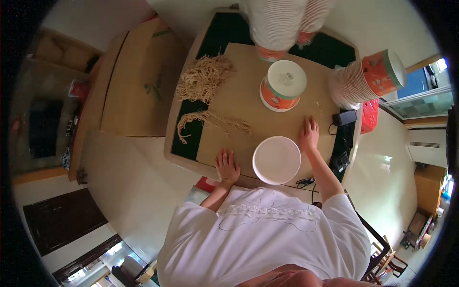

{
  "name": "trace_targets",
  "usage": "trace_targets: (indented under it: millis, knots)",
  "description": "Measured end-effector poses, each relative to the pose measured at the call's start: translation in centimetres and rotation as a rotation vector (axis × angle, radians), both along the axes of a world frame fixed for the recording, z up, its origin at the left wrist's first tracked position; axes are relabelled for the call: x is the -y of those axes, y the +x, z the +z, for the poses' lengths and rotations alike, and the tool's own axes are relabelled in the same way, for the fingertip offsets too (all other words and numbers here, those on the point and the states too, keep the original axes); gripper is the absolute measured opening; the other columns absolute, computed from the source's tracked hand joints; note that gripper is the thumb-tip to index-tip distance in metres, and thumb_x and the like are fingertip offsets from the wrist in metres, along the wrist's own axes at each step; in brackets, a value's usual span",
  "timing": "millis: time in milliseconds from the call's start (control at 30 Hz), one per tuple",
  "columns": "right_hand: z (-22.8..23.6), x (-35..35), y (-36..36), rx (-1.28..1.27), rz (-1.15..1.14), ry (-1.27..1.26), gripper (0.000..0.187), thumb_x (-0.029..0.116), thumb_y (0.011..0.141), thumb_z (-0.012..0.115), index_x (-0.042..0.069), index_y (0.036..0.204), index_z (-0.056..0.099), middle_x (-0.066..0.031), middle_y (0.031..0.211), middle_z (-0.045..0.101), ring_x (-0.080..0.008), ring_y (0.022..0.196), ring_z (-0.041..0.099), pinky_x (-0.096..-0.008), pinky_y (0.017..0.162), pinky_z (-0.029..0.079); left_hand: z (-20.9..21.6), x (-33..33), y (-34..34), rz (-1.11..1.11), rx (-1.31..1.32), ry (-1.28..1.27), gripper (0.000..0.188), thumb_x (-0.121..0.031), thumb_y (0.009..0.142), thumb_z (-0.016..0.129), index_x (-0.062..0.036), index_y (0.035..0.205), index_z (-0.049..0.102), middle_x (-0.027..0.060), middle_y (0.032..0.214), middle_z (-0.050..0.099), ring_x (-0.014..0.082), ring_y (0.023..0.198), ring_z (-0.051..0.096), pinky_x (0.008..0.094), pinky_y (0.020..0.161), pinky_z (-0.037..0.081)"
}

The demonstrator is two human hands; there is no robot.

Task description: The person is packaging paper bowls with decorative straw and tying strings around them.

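My left hand rests on the near edge of a cardboard sheet, fingers spread and nothing in them. Flat on the same sheet, farther right, lies my right hand, its fingers outstretched. Between the two, close to my body, an open round paper tub shows its plain white inside. Beyond it stands an upturned tub with an orange and green printed side and a pale base facing up. Some beige strings lie past my left hand, with a tangled heap of string behind them.
Tall plastic-wrapped stacks of tubs rise at the table's far side. Another stack of tubs leans at the right, near a black power adapter and dark cables. A large cardboard box stands left of the table.
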State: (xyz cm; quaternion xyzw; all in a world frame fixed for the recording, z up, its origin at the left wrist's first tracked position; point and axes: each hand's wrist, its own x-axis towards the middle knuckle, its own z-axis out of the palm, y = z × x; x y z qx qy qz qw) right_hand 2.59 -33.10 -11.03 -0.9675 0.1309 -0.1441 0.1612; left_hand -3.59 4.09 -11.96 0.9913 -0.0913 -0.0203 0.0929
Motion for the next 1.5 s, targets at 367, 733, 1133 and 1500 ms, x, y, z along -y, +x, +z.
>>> trace_targets:
  millis: [367, 733, 1133, 1500]
  knots:
    - [12.9, -2.5, -0.7, 0.034, 0.137, 0.553, 0.017, -0.001, 0.085, 0.053, 0.002, 0.099, 0.061, -0.0129, 0.099, 0.060, -0.0266, 0.095, 0.058, -0.0314, 0.083, 0.045, -2.4, -4.1, 7.3, 0.072, -0.153, -0.429, 0.018, -0.020, 0.083, 0.058, -0.0101, 0.098, 0.062, 0.0113, 0.100, 0.055, 0.0310, 0.096, 0.052, 0.0459, 0.085, 0.041]
    - [16.1, -3.2, -4.7, 0.107, 0.198, 0.600, 0.015, -0.002, 0.085, 0.054, 0.001, 0.097, 0.062, -0.0116, 0.090, 0.061, -0.0222, 0.083, 0.060, -0.0278, 0.071, 0.047, 3.4, 1.1, 15.4, 0.155, -0.210, -0.651, 0.011, -0.014, 0.081, 0.063, -0.0060, 0.089, 0.060, 0.0118, 0.088, 0.058, 0.0292, 0.075, 0.061, 0.0385, 0.067, 0.050]
    - [13.6, -5.5, -6.8, 0.029, 0.153, 0.778, 0.018, 0.007, 0.084, 0.061, 0.001, 0.101, 0.060, -0.0107, 0.078, 0.061, -0.0178, 0.069, 0.058, -0.0284, 0.064, 0.047, -2.4, -2.5, 17.7, 0.011, 0.055, -0.582, 0.009, -0.012, 0.078, 0.066, -0.0048, 0.080, 0.061, 0.0099, 0.080, 0.062, 0.0240, 0.075, 0.062, 0.0344, 0.065, 0.049]
    - [13.8, -4.4, -4.3, -0.139, 0.137, 0.667, 0.021, 0.011, 0.082, 0.059, 0.007, 0.102, 0.059, -0.0132, 0.065, 0.054, -0.0232, 0.055, 0.053, -0.0341, 0.055, 0.045, 15.3, 0.6, 20.8, 0.151, -0.073, -0.950, 0.006, -0.010, 0.088, 0.060, -0.0040, 0.088, 0.058, 0.0014, 0.073, 0.061, 0.0084, 0.063, 0.057, 0.0230, 0.056, 0.046]
